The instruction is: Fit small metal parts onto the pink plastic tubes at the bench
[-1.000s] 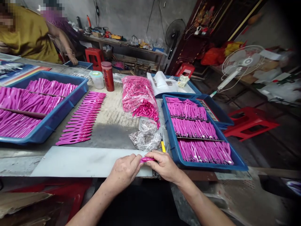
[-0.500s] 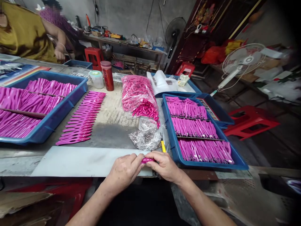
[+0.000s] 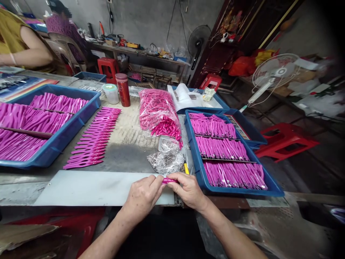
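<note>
Both hands meet over the table's front edge, holding a small shiny magenta plastic piece (image 3: 169,180) between them. My left hand (image 3: 144,192) is closed on its left end, and the fingers cover that part. My right hand (image 3: 188,190) pinches the other end between thumb and fingers. Under them lies a pale white board (image 3: 94,189). Just beyond the hands sits a clear plastic bag of tiny metal parts (image 3: 168,160), beside a yellow-handled tool (image 3: 186,168). A row of slim magenta forked pieces (image 3: 91,138) lies to the left.
Blue trays of magenta pieces stand left (image 3: 54,160) and right (image 3: 201,176). Farther back are a bag of pink pieces (image 3: 156,104), a red tumbler (image 3: 123,91) and a lidded tub (image 3: 111,94). A person in yellow (image 3: 29,46) sits at far left.
My hands stay together on the magenta piece, with little visible movement. The person in yellow has shifted left and drawn an arm back. The whole view has tilted slightly.
</note>
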### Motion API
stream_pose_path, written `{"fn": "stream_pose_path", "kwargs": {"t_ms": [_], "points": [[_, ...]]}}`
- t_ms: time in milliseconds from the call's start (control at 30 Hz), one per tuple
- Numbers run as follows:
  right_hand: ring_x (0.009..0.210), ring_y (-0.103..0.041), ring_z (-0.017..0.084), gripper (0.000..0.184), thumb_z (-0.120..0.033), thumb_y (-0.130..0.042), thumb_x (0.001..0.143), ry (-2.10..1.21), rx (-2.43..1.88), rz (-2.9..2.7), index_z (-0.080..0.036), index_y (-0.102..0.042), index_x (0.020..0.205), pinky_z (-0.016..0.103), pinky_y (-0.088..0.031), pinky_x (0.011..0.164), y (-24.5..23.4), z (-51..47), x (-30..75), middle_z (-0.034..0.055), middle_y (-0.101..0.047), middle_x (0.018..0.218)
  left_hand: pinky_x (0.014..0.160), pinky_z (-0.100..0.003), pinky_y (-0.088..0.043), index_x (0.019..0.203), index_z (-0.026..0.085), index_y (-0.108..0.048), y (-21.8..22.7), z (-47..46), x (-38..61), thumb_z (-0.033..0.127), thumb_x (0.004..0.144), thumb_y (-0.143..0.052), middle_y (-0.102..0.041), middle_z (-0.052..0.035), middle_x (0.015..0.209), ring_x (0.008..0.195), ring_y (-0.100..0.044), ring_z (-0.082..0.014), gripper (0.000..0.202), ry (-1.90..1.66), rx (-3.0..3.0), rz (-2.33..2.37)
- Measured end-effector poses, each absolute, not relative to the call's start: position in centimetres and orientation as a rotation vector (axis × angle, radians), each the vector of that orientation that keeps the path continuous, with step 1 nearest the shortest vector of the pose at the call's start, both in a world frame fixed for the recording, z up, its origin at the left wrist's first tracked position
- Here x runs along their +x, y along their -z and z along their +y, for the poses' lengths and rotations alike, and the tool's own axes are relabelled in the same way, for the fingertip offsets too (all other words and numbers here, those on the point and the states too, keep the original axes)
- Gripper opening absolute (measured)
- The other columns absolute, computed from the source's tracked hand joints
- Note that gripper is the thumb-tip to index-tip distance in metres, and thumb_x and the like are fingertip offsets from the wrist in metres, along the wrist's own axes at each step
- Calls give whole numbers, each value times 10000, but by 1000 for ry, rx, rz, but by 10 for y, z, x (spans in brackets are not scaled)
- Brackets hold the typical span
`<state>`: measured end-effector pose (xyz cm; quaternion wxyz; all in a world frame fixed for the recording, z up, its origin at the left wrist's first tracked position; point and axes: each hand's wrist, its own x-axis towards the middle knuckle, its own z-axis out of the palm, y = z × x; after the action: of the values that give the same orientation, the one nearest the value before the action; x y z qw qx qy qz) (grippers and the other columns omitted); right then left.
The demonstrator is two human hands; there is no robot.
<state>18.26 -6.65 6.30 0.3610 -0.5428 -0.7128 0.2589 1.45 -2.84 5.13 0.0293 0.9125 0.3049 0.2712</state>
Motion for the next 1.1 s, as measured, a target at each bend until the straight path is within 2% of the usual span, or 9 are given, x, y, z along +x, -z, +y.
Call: {"fn": "stream_pose_path", "kwargs": {"t_ms": [333,1100], "points": [[685,-590,130,171,-288,-495,803,-699,-1315,-1948,-191,-625,856,226,-453,635,-63,-61,193,32,-657,754,488,-191,-382,844,173,-530,-59,-25,11,204,857,-348,-475,12,598,512,-470,-92,185,-760,2834,784],[668,-593,120,153,-250,-520,788,-699,-1324,-1888,-156,-632,831,208,-449,625,-59,-59,190,35,-657,735,477,-203,-383,837,167,-535,-51,-23,13,208,850,-370,-468,15,583,494,-472,-98,170,-791,2859,842]]}}
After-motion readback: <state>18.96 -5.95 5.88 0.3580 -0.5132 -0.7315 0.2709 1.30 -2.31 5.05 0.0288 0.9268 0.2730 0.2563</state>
